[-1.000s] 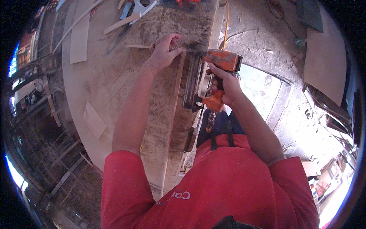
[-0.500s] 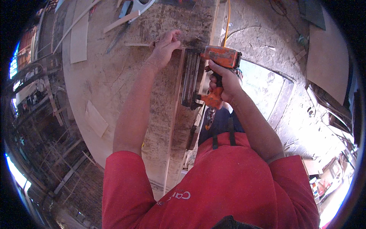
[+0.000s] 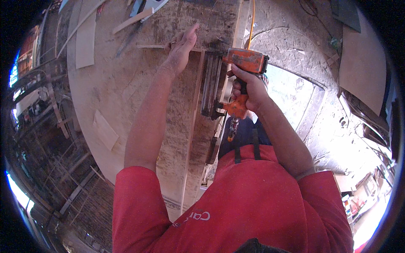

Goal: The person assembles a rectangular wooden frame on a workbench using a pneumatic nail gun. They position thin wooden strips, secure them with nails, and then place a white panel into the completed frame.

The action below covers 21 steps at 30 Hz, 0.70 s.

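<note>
- At your far left, a narrow pale board [image 3: 85,48] lay on the worktop [image 3: 126,88], with a smaller pale panel [image 3: 106,130] nearer you.
- Next, a thin crosswise strip [image 3: 149,46] reached your left hand [image 3: 181,49] — its fingers were partly straightened, some hidden, and I cannot tell whether they gripped that wood.
- A long strip [image 3: 192,126] ran from near that hand toward your body.
- Just right of its far end was the orange nail gun [image 3: 247,60], its dark magazine [image 3: 211,84] alongside.
- A yellow hose [image 3: 252,21] showed beyond the tool.
- Your right hand [image 3: 255,92] had its fingers closed around the nail gun — thumb toward the top.
</note>
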Each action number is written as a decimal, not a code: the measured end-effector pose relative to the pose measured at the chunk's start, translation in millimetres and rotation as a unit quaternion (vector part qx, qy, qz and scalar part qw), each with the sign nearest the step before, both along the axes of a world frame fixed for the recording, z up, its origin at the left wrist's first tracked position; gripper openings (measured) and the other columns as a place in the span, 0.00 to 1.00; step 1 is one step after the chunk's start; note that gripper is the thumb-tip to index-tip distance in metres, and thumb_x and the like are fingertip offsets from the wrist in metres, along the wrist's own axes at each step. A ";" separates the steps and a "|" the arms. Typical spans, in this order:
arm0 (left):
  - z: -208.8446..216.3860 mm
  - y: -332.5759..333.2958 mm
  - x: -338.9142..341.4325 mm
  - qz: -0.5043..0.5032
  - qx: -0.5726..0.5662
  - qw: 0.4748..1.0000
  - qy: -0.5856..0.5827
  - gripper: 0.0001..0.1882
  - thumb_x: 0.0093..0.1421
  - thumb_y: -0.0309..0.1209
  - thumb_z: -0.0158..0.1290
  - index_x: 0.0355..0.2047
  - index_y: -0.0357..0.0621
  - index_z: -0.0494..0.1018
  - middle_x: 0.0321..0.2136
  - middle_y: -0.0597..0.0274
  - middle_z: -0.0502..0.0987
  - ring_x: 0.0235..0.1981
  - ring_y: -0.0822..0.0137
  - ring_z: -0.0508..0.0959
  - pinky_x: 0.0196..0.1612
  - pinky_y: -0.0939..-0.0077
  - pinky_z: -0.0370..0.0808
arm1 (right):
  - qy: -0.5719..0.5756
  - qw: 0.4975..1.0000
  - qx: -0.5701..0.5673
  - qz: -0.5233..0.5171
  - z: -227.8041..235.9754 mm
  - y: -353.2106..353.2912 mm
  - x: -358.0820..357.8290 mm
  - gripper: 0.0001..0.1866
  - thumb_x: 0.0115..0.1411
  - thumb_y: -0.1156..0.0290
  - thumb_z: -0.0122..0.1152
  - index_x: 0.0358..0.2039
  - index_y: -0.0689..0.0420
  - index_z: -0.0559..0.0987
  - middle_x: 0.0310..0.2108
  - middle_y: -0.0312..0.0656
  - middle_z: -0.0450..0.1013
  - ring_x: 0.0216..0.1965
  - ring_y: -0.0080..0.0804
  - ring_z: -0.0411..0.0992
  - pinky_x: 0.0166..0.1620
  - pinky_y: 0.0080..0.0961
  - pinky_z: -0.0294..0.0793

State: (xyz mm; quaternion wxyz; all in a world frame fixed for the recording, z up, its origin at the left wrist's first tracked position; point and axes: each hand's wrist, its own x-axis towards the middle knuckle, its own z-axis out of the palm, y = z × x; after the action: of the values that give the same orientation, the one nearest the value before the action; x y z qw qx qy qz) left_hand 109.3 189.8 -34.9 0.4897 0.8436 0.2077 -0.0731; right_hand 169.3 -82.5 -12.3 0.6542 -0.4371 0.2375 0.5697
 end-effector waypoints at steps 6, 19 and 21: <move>11.9 -10.7 0.3 0.015 0.016 1.000 0.010 0.41 0.72 0.68 0.23 0.77 0.65 0.49 0.76 0.54 0.52 0.78 0.55 0.45 0.74 0.51 0.28 | -0.022 1.000 0.017 0.013 -2.7 -1.8 -0.7 0.18 0.67 0.54 0.67 0.38 0.58 0.79 0.18 0.29 0.63 0.18 0.19 0.63 0.23 0.22 0.66; -3.3 -1.6 -3.8 -0.004 -0.011 1.000 -0.019 0.41 0.72 0.68 0.21 0.78 0.66 0.42 0.78 0.56 0.47 0.78 0.57 0.45 0.74 0.57 0.29 | 0.009 1.000 -0.004 -0.018 1.7 -4.6 -3.7 0.17 0.63 0.56 0.72 0.33 0.57 0.78 0.15 0.32 0.63 0.11 0.25 0.64 0.16 0.27 0.64; -5.8 0.2 -4.8 -0.009 -0.003 1.000 -0.027 0.40 0.72 0.67 0.21 0.78 0.67 0.42 0.78 0.56 0.46 0.78 0.57 0.44 0.73 0.56 0.27 | -0.005 1.000 0.006 -0.021 -2.0 -2.2 -5.4 0.17 0.63 0.56 0.72 0.34 0.56 0.78 0.15 0.32 0.64 0.12 0.25 0.65 0.16 0.27 0.64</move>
State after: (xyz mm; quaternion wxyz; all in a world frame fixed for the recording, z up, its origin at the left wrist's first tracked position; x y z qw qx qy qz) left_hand 104.5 190.0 -40.7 0.4972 0.8455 0.1865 -0.0554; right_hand 163.9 -84.7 -14.3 0.6699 -0.4309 0.2398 0.5550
